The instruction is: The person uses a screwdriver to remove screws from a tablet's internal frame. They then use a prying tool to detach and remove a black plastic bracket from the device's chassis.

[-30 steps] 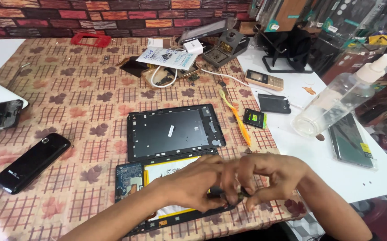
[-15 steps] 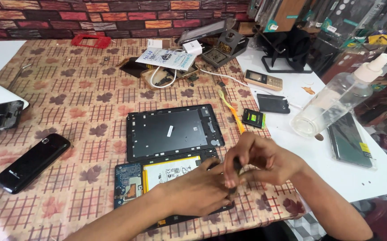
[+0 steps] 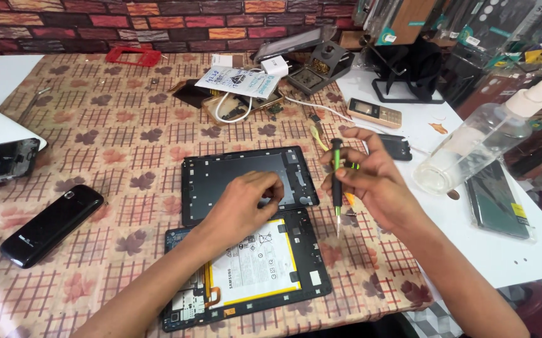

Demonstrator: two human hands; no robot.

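- While the opened tablet (image 3: 252,269) lies on the tabletop (image 3: 96,144), battery showing:
- Right hand (image 3: 377,181): fingers closed round a small screwdriver (image 3: 337,188), upright, tip down, above the tablet's right edge.
- Left hand (image 3: 246,200): fingers curled, resting on the tablet and the black frame (image 3: 221,175) just behind.
- Step, as judged: unscrewing. Next calls for seating the tip squarely.
- Nearby: black phone (image 3: 52,224), spray bottle (image 3: 483,141).

A black-and-green screwdriver (image 3: 336,181), a black tablet frame (image 3: 246,181), a white-and-yellow battery (image 3: 252,266), a leaf-patterned checked tablecloth (image 3: 127,138).
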